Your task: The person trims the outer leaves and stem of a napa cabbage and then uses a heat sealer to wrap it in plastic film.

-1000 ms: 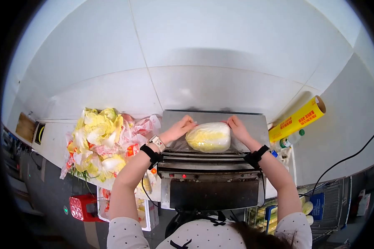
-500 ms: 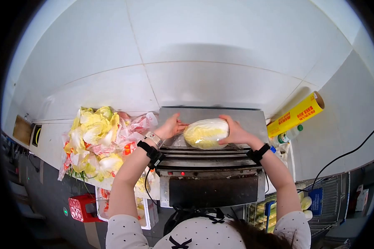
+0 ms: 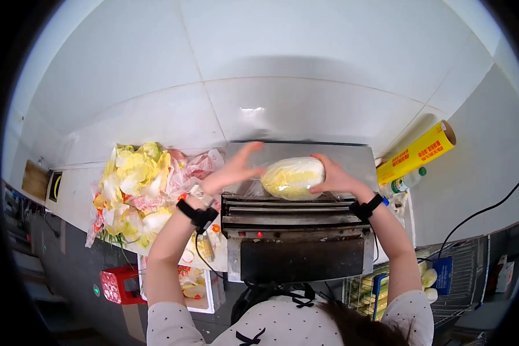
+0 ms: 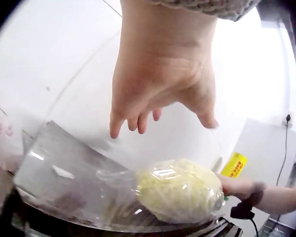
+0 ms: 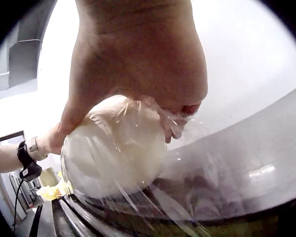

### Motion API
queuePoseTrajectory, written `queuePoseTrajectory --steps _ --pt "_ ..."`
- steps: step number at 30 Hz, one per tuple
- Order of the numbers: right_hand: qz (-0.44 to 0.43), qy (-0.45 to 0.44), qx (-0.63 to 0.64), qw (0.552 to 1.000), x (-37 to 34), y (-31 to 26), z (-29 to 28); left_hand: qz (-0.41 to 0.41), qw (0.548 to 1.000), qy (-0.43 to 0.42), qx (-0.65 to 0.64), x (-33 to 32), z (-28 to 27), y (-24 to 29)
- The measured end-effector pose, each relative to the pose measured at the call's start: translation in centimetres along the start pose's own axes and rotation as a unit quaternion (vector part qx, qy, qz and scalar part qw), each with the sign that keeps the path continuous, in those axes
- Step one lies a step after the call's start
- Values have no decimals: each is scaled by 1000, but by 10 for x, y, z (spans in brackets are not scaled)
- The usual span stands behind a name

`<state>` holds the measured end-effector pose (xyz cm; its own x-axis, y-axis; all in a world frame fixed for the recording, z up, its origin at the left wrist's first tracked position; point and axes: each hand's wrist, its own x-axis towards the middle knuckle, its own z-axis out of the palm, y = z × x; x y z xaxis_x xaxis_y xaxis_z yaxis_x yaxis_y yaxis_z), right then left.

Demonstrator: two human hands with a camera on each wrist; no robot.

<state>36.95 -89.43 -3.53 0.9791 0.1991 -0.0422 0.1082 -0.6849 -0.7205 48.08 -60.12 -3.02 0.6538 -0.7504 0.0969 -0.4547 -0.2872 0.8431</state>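
A napa cabbage (image 3: 294, 179) in clear plastic film lies on its side on the metal plate of a film wrapping machine (image 3: 297, 222). My right hand (image 3: 337, 175) grips its right end, thumb at the near side and fingers at the far side. In the right wrist view, creased film (image 5: 121, 148) stretches over the pale cabbage base and down toward the plate. My left hand (image 3: 236, 167) is raised to the left of the cabbage, fingers spread and holding nothing. The left wrist view shows this hand (image 4: 160, 79) above the plate, apart from the wrapped cabbage (image 4: 180, 192).
Loose cabbage leaves (image 3: 135, 179) and printed plastic bags (image 3: 199, 170) are heaped at left. A yellow tube (image 3: 418, 153) and a bottle (image 3: 406, 181) lie at right. Below are a red stool (image 3: 118, 286), a white box (image 3: 213, 291) and a wire cart (image 3: 455, 282).
My right hand has gone from the cabbage's far right corner to a grip on its right end. My left hand has let go of the film at the left and lifted away, fingers spreading.
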Motion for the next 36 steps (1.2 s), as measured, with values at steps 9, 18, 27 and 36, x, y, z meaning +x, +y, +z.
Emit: queuePoseTrajectory --steps 9,18,27,36 --pt "-32 6 56 998 -1 23 -7 66 979 -176 77 35 45 0" --pt "59 108 100 987 -15 65 -54 33 977 -197 78 39 42 12" --pt "-40 -81 -2 996 2 -6 -10 48 973 -167 154 39 42 7" --pt "-92 -12 44 995 -7 -1 7 43 981 -154 112 39 39 20"
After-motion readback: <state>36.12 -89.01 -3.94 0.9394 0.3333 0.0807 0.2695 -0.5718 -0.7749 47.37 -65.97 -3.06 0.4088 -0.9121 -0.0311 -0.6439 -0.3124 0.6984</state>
